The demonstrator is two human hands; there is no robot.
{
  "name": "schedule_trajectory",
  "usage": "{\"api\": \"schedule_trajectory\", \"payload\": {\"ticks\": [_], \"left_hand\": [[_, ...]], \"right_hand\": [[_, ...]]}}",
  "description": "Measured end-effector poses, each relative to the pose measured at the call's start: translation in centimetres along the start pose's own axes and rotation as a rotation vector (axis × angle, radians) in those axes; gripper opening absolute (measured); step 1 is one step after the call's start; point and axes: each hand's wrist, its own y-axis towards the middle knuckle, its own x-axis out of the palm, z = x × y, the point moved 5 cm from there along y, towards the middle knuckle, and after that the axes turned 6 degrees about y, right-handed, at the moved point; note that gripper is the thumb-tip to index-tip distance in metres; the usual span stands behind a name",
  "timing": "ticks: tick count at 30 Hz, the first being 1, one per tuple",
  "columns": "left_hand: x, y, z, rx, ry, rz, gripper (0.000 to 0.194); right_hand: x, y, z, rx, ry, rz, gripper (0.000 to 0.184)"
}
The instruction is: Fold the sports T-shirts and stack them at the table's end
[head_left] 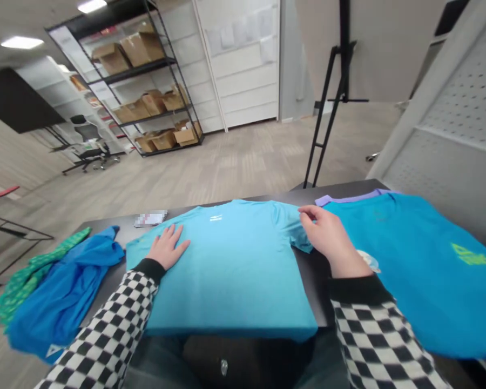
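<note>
A light blue T-shirt (230,265) lies spread across the dark table in front of me, with a small white logo on its chest. Its lower hem hangs over the near table edge. My left hand (167,247) rests flat on the shirt's left sleeve area, fingers spread. At the other side, my right hand (328,232) has thumb and fingers pinched at the edge of the right sleeve (294,224), which looks bunched and creased. Just right of that hand lies a brighter blue shirt (421,270) with a yellow-green print, with a purple garment (350,199) showing beneath.
On the left end of the table (123,229) are a crumpled blue garment (71,286) and a green patterned one (36,275). A small blurred packet (150,218) sits at the far edge. A perforated panel (461,108) stands on the right; a shelf (141,70) holds boxes behind.
</note>
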Motion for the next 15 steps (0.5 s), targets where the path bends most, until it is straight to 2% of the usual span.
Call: {"api": "schedule_trajectory", "payload": {"ticks": [6, 10, 12, 13, 15], "left_hand": [[0.1, 0.0, -2.4, 0.013, 0.0, -0.072, 0.097], [-0.3, 1.3, -3.8, -0.054, 0.03, -0.149, 0.093], [-1.2, 2.3, -2.7, -0.111, 0.051, -0.155, 0.085], [-1.9, 2.9, -1.4, -0.122, 0.053, -0.13, 0.083], [-3.6, 3.6, 3.2, -0.044, 0.012, -0.034, 0.082]], "right_hand": [[0.0, -0.1, -0.1, -0.005, 0.009, -0.013, 0.03], [0.0, -0.1, -0.3, 0.022, 0.001, -0.026, 0.028], [0.0, -0.1, -0.3, 0.037, -0.009, -0.038, 0.028], [0.0, -0.1, -0.3, 0.042, -0.017, -0.047, 0.028], [0.0, -0.1, -0.4, 0.055, -0.037, -0.066, 0.029]]}}
